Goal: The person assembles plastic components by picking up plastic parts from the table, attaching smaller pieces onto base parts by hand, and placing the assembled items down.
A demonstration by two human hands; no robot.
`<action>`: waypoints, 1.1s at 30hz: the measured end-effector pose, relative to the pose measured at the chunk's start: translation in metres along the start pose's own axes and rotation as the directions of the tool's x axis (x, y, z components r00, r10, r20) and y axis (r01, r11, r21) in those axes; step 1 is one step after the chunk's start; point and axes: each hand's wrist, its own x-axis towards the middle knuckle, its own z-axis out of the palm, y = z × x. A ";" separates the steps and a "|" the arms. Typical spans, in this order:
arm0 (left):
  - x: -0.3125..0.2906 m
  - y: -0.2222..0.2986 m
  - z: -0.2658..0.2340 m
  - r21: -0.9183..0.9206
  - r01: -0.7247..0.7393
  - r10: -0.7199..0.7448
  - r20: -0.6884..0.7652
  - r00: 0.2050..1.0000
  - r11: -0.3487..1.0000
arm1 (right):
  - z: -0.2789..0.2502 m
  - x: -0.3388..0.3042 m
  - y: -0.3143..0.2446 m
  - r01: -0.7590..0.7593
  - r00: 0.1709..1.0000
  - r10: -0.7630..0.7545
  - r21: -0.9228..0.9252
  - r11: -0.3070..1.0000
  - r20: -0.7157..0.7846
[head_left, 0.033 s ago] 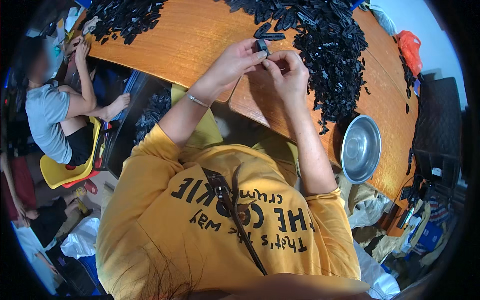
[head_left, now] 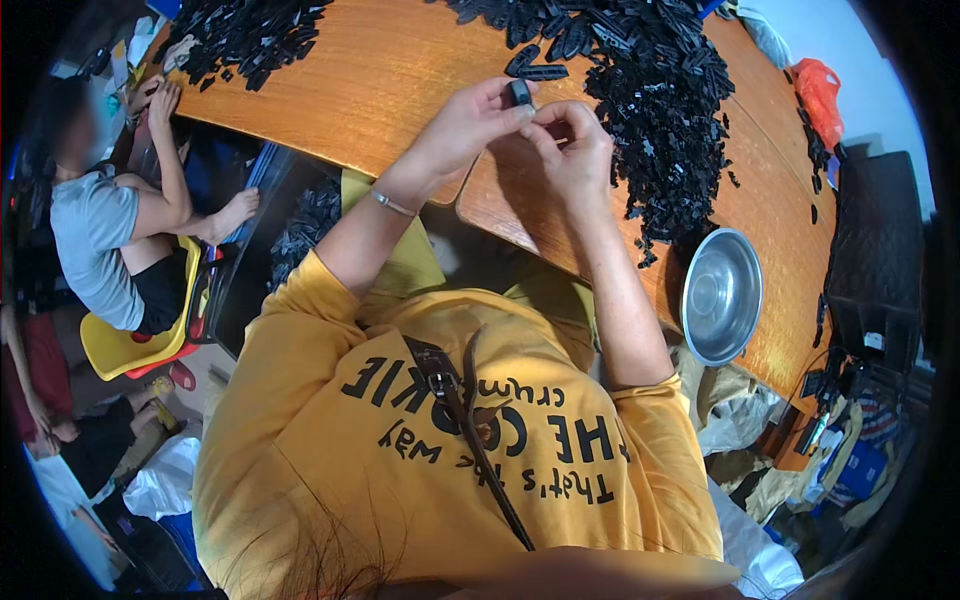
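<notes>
Over the near edge of the wooden table [head_left: 400,60], my left hand [head_left: 475,122] pinches a small black plastic part [head_left: 519,93] between thumb and fingers. Close beside it is my right hand [head_left: 575,145], its thumb and forefinger pressed together by the part's lower end. Whatever those fingertips hold, if anything, is too small to make out. Just beyond my hands lie two longer black plastic pieces [head_left: 541,72]. A heap of small black parts [head_left: 655,150] spreads to the right of my right hand and joins a pile of longer black pieces [head_left: 590,30] farther back.
A steel bowl [head_left: 722,297] stands at the table's right edge. Another pile of black pieces [head_left: 250,40] lies far left. At left a person in a grey shirt [head_left: 105,225] sits on a yellow chair [head_left: 115,345]. A red plastic bag [head_left: 820,105] is at the far right.
Both hands have shifted very slightly to the left, and the black part has turned a little in my left fingers. Otherwise the scene looks the same.
</notes>
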 end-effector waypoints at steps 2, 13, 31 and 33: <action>-0.004 0.000 0.006 0.155 -0.040 0.046 -0.034 0.998 0.987 | 0.003 -0.006 0.012 -0.105 0.991 0.114 -0.113 0.988 0.073; -0.090 0.034 -0.046 0.213 0.260 -0.253 -0.059 0.966 0.942 | 0.015 -0.029 0.003 -0.119 0.880 0.117 -0.025 0.993 0.460; 0.056 0.017 -0.017 0.995 -0.100 0.354 0.087 0.931 0.019 | -0.073 0.025 0.060 0.152 0.937 0.188 -0.827 0.542 0.295; 0.084 0.003 -0.008 0.996 -0.081 0.358 0.091 0.929 -0.041 | -0.071 0.024 0.057 0.134 0.942 0.175 -0.802 0.583 0.285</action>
